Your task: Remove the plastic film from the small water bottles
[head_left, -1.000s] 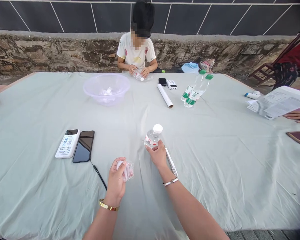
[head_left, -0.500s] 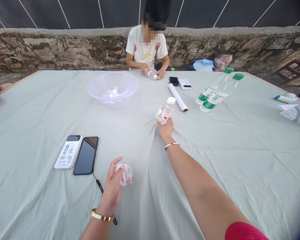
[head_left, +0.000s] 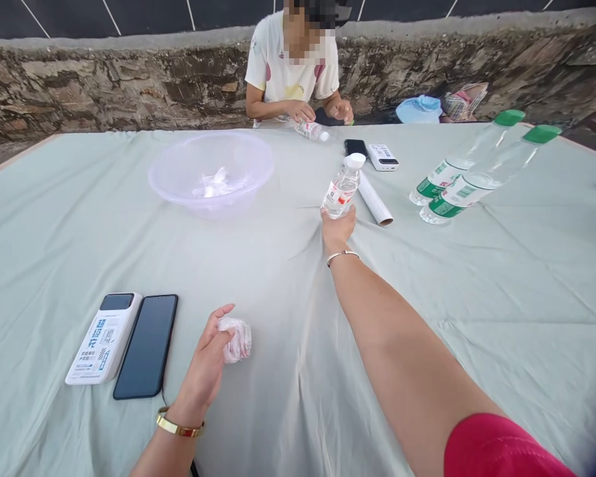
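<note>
The right hand (head_left: 338,227) has carried the bottle (head_left: 342,187) farther out across the bench (head_left: 477,318), arm stretched nearly straight. The bottle is small, clear plastic, white-capped, tilted, beside a paper tube (head_left: 374,199); fingers close round its base. The left hand (head_left: 209,358), half curled, pinches a crumpled wrapper (head_left: 237,339) near a phone (head_left: 146,346).

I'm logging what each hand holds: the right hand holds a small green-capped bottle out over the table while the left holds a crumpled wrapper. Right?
Not quite. In the head view the small bottle in the right hand has a white cap, not green. The left hand does hold the crumpled wrapper.
</note>
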